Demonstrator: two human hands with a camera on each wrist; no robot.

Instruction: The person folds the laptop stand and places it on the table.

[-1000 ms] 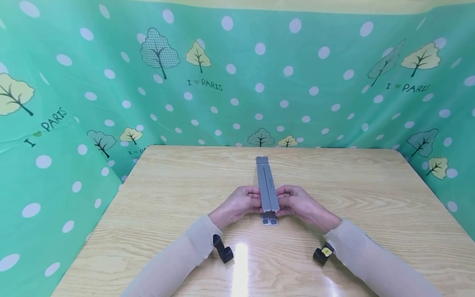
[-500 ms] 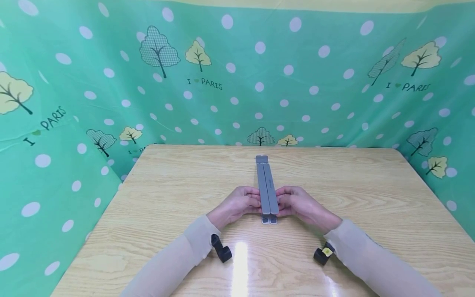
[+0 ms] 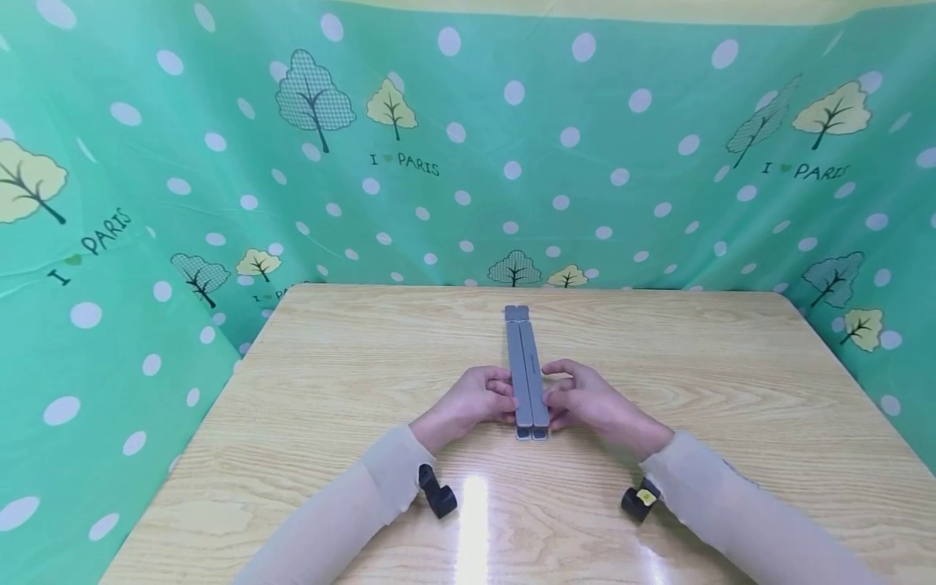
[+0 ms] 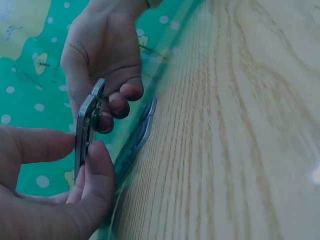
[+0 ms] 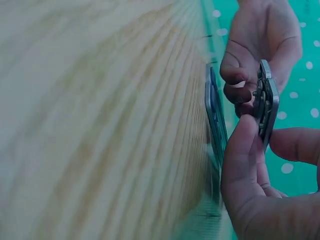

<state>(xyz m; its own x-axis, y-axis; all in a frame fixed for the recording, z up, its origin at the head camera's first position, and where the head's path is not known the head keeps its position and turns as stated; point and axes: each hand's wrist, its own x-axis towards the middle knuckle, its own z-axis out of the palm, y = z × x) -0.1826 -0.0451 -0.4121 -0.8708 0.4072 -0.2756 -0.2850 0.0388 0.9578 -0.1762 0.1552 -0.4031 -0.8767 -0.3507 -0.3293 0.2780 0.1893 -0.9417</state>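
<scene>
A grey folding laptop stand [image 3: 517, 366] lies lengthwise on the table, its two long bars side by side and pointing away from me. My left hand [image 3: 468, 404] pinches the near part of the raised bars from the left, between thumb and fingers. From the right, my right hand [image 3: 591, 408] pinches the same bars. Both wrist views show the upper bars [image 4: 81, 132] held apart from the lower base [image 5: 215, 112], which rests on the tabletop. Padded feet [image 3: 539, 434] peek out at the near end. Fingers hide part of the hinge area.
The pale wooden table [image 3: 351, 341] has its far edge against a green dotted curtain [image 3: 468, 211]. Curtain cloth also hangs along the left and right sides. A black wrist camera [image 3: 439, 497] sits beneath the left sleeve, another camera [image 3: 639, 502] beneath the right.
The near end of the upper bars has come down and toward me, covering more of the base and feet. The right index finger has lifted slightly; the left hand is nearly still.
</scene>
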